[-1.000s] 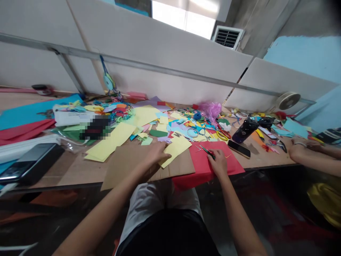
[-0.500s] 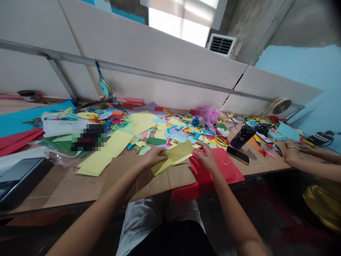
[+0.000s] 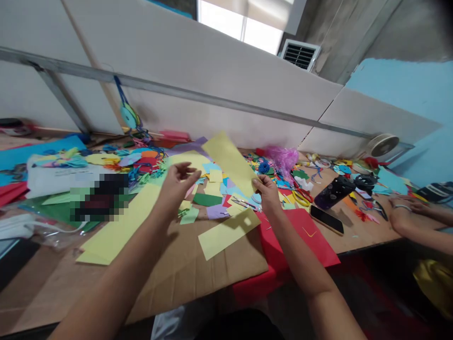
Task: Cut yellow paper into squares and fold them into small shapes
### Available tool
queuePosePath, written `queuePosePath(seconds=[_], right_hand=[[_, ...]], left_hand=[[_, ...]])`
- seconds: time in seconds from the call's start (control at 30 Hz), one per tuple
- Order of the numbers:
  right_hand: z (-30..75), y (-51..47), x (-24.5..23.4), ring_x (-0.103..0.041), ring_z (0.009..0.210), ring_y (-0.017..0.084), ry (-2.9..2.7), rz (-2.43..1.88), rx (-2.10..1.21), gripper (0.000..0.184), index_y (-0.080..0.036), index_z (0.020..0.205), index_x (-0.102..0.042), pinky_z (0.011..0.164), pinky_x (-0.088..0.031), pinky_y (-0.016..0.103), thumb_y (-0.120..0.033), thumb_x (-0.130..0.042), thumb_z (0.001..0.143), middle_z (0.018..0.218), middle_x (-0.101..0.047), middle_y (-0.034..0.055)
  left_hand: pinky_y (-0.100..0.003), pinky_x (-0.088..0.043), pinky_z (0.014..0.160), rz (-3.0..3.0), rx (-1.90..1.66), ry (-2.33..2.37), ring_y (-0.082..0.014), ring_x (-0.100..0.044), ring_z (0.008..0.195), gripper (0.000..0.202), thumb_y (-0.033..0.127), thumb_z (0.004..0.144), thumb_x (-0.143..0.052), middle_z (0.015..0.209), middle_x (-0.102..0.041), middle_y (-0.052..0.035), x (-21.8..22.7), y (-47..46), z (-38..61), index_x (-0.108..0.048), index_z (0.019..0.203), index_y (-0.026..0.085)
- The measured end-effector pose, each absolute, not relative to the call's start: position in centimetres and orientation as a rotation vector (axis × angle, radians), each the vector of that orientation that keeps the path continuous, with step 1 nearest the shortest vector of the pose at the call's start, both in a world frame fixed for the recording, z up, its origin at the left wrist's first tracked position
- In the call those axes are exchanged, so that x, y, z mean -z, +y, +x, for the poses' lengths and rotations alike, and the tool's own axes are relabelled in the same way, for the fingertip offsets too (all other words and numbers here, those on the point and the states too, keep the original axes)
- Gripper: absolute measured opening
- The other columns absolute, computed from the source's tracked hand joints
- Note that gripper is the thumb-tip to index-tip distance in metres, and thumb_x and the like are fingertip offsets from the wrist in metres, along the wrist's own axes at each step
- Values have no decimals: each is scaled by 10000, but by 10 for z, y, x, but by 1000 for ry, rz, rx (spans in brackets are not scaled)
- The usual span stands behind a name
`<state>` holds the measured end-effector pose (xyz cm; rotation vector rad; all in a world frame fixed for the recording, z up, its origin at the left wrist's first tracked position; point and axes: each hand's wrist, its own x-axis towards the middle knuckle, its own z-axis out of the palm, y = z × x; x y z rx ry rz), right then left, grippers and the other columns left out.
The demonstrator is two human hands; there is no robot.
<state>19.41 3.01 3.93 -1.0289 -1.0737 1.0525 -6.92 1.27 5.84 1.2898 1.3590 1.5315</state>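
Note:
Raised over the table, a yellow paper strip (image 3: pixel 228 160) is pinched at its lower right end by my right hand (image 3: pixel 268 192). My left hand (image 3: pixel 181 182) hovers to the left with fingers apart and curved, holding nothing. Below the hands, a second yellow paper piece (image 3: pixel 226 235) lies flat on a brown cardboard sheet (image 3: pixel 198 274). Red paper (image 3: pixel 297 241) sits under my right forearm, touching the cardboard's right side. Longer yellow paper sheets (image 3: pixel 120 226) rest to the left, partly hidden by my left arm.
Several coloured paper scraps (image 3: pixel 208 199) and scissors (image 3: pixel 242 203) cover the middle. A phone (image 3: pixel 326 219), a dark tumbler (image 3: pixel 332 191) and yellow-handled scissors (image 3: pixel 300 197) stand or lie at right. Another person's hands (image 3: pixel 406 208) rest at the far right. A pink plastic bag (image 3: pixel 283 158) lies behind.
The yellow paper between both hands has become two pieces in view: one lifted by my right hand, one lying on the cardboard. My left hand has let go and moved up and left.

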Motion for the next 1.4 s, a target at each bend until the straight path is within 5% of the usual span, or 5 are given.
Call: queuePosePath(seconds=[0.27, 0.43, 0.73, 1.13, 1.4], right_hand=[[165, 29, -5, -515, 612, 125, -1217, -1045, -1274, 306, -209, 790, -592, 602, -437, 259, -430, -774, 680, 696, -591, -33], [193, 32, 5, -585, 721, 168, -1722, -1321, -929, 195, -227, 921, -655, 659, -417, 280, -403, -572, 904, 807, -670, 5], [208, 30, 0, -595, 830, 195, -2310, -1677, -464, 207, -211, 947, -690, 628, -323, 262, -221, -751, 750, 896, -665, 29], [211, 37, 2, -597, 791, 203, -1825, -1445, -416, 131, -231, 823, -568, 716, -442, 318, -325, -552, 913, 855, -637, 35], [201, 27, 0, -558, 573, 145, -1486, -1121, -1079, 277, -252, 990, -509, 548, -481, 271, -518, -560, 930, 710, -600, -34]], left_hand=[[-340, -490, 644, 1286, -1069, 1160, -245, -663, 716, 566, 704, 642, -728, 735, -723, -75, -10, 14, -4, -672, 788, 161], [-377, -559, 713, 1001, -1278, 1019, -290, -719, 820, 572, 611, 607, -825, 888, -792, -112, 9, 25, -3, -737, 923, 143], [-468, -523, 996, 952, -1296, 1031, -358, -703, 1084, 634, 610, 593, -858, 1084, -786, -167, 33, 31, -23, -764, 989, 123], [-352, -536, 636, 1004, -1224, 1135, -266, -702, 722, 571, 631, 656, -798, 913, -796, -138, 30, 25, -24, -765, 911, 122], [-337, -517, 591, 1011, -1272, 1128, -263, -690, 690, 508, 593, 648, -808, 815, -785, -108, 21, 23, -21, -752, 871, 140]])
